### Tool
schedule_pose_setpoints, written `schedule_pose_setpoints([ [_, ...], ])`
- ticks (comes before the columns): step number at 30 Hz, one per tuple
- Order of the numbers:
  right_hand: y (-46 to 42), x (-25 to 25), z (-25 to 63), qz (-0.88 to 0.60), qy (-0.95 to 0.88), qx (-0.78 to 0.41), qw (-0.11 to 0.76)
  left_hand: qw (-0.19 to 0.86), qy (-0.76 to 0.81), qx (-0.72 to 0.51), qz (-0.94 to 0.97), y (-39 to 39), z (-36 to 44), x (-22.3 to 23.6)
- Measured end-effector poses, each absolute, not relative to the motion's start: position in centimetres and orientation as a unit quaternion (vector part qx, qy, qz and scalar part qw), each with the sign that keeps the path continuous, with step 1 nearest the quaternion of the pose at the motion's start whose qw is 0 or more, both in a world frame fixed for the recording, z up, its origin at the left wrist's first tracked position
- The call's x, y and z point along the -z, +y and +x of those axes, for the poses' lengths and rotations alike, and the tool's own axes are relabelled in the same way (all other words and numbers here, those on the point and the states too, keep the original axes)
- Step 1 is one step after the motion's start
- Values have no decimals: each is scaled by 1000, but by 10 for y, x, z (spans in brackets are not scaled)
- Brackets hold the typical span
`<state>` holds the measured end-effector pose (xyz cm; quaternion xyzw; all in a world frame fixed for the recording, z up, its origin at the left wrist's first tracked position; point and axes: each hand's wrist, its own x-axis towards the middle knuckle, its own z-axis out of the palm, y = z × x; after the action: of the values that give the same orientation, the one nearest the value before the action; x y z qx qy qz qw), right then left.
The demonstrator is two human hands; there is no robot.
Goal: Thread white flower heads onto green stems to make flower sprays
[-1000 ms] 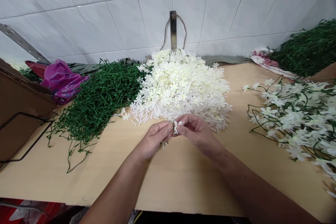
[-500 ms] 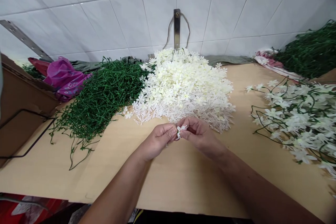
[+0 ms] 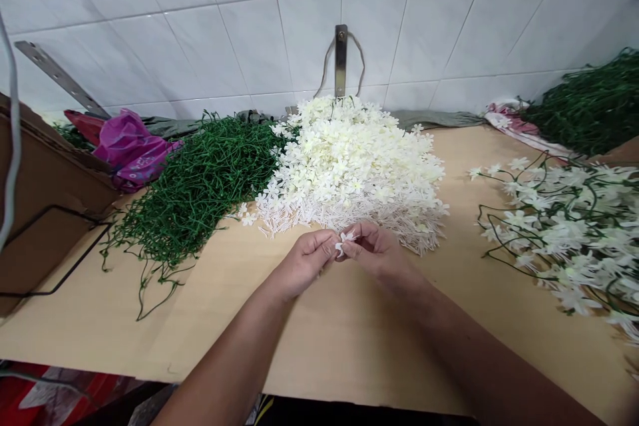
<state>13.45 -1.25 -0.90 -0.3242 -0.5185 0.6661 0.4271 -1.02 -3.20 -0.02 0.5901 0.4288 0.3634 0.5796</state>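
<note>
Head view: both hands (image 3: 307, 263) (image 3: 382, 256) meet, pinching one thin-petalled white flower (image 3: 346, 237) before heaped, spindly-stalked blossoms (image 3: 359, 153).

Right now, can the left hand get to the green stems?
Probably yes: the left hand is near the green stems, and nothing seems to block the way. But it's pinched shut beside the flower in the right hand, so it may need to open first.

Glossy wall tiles (image 3: 239, 40); matt, smooth cardboard tabletop (image 3: 319, 339).
</note>
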Motion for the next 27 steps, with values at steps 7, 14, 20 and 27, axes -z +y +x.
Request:
schedule_pose_setpoints([
  [7, -9, 7, 140, -315, -483, -706, 411, 487, 452, -381, 642, -32, -8, -4],
  [14, -11, 11, 138, -382, -580, -588, 414, 373, 490, -353, 704, -32, -11, -3],
  [20, -13, 12, 138, -382, -615, -539, 431, 348, 479, -339, 731, -32, -9, -5],
  [27, -14, 8, 140, -387, -640, -499, 438, 391, 472, -348, 710, -34, -12, -4],
])
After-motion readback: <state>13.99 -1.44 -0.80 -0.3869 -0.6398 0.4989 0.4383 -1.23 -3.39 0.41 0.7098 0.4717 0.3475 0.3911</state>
